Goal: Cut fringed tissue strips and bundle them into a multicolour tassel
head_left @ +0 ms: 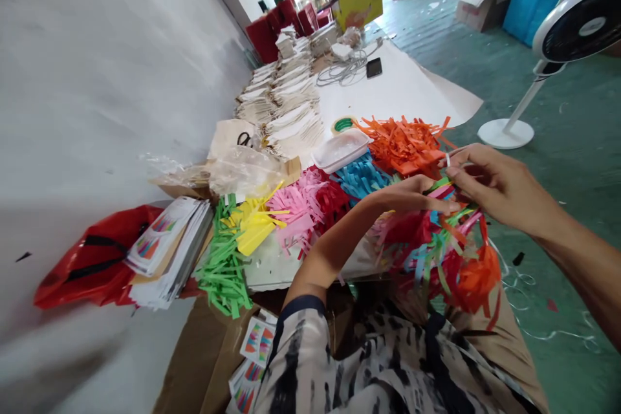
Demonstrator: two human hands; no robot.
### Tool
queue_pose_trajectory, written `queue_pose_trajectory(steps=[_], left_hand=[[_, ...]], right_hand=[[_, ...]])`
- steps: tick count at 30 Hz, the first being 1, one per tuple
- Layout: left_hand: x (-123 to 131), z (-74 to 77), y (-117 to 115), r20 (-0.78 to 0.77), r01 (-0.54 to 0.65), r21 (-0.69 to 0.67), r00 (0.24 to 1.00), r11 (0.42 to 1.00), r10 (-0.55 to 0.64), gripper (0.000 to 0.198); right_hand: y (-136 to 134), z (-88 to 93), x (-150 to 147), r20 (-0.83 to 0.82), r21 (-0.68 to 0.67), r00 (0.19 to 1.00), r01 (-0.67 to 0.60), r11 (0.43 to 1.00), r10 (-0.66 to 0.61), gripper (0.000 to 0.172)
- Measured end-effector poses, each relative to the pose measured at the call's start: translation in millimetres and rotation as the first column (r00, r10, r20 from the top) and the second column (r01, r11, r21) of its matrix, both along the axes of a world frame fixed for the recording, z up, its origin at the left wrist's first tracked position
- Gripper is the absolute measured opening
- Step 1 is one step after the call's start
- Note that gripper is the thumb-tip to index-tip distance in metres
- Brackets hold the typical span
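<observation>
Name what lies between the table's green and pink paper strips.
Yellow paper strips lie between the green strips and the pink strips, as the head view shows.

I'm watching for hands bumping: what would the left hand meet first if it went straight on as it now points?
Beyond the colourful strips it holds, the left hand would probably meet the right hand first; the two look close together, though depth is unclear here.
</observation>
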State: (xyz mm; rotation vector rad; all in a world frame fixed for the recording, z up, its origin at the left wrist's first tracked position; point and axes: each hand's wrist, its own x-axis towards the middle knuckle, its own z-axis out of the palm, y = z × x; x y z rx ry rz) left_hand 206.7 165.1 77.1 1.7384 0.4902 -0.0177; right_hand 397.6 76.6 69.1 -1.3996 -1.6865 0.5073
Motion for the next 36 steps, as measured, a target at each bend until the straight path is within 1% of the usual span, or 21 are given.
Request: queue_pose_trajectory(steps=[3, 6, 12, 13, 15, 18, 19, 21, 24, 26, 27, 29, 31, 33, 35, 36], left_hand=[[3, -1.4, 3, -0.006, -0.018, -0.033, 1.000, 0.999, 0.017, 0.043], [9, -4.7, 4, -0.020, -0.009, -0.042, 1.000, 0.999, 0.008, 0.049], [29, -9.7, -4, -0.170, 0.004, 0.051, 0.985, 0.999, 0.005, 0.049], [33, -12.0, -6, -0.187, 0.021, 0.058, 0.982, 0.998, -0.010, 0.050], [41, -17.9, -11, -0.203, 0.073, 0.073, 0.978, 0.995, -0.057, 0.053], [52, -26.3, -18, -0.229, 0.119, 0.126, 0.969, 0.985, -0.088, 0.057], [56, -28.2, -21, -0.259, 0.129, 0.154, 0.962, 0.980, -0.086, 0.058], [64, -30.6, -27, -0.356, 0.155, 0.226, 0.932, 0.962, -0.067, 0.061], [75, -33.1, -39, -0.465, 0.154, 0.381, 0.884, 0.912, 0.045, 0.064], [80, -35.5, -46, -0.471, 0.125, 0.473, 0.872, 0.872, 0.131, 0.059], [82, -36.7, -49, -0.465, 0.116, 0.504, 0.872, 0.856, 0.155, 0.055], [83, -38.8, -53, -0.459, 0.111, 0.526, 0.871, 0.843, 0.172, 0.053], [85, -39.4, -57, -0.467, 0.117, 0.520, 0.868, 0.846, 0.167, 0.058], [88, -38.7, -63, -0.497, 0.150, 0.524, 0.853, 0.838, 0.158, 0.065], [94, -37.4, -70, -0.528, 0.205, 0.558, 0.835, 0.804, 0.154, 0.065], [97, -36.8, -74, -0.541, 0.228, 0.578, 0.826, 0.784, 0.159, 0.062]], right_hand=[[7, 3.4, 5, 0.055, -0.016, 0.998, -0.007, 1.000, 0.008, 0.016], [16, 11.9, 5, 0.048, -0.005, 0.999, 0.000, 1.000, 0.000, 0.017], [38, 38.1, -4, -0.033, -0.005, 0.999, -0.003, 1.000, 0.003, 0.023], [41, 43.4, -8, -0.071, -0.016, 0.997, -0.018, 1.000, 0.017, 0.024], [46, 54.7, -18, -0.198, -0.031, 0.979, -0.060, 0.998, 0.053, 0.026], [54, 73.4, -34, -0.404, -0.005, 0.907, -0.132, 0.991, 0.119, 0.026], [57, 80.3, -39, -0.445, 0.017, 0.885, -0.145, 0.989, 0.138, 0.024], [62, 95.5, -47, -0.477, 0.062, 0.860, -0.175, 0.983, 0.183, 0.019], [64, 122.8, -56, -0.428, 0.166, 0.864, -0.214, 0.962, 0.266, 0.014], [61, 143.1, -59, -0.353, 0.225, 0.885, -0.236, 0.945, 0.305, 0.011], [58, 153.2, -60, -0.306, 0.246, 0.898, -0.244, 0.938, 0.315, 0.009], [52, 172.0, -59, -0.221, 0.287, 0.921, -0.254, 0.924, 0.322, 0.008], [46, 187.0, -57, -0.170, 0.342, 0.934, -0.242, 0.908, 0.313, 0.011], [43, 197.2, -56, -0.161, 0.386, 0.942, -0.216, 0.897, 0.296, 0.016], [41, 203.4, -57, -0.154, 0.402, 0.943, -0.212, 0.891, 0.294, 0.022], [39, 205.8, -58, -0.147, 0.409, 0.941, -0.222, 0.885, 0.304, 0.024]])
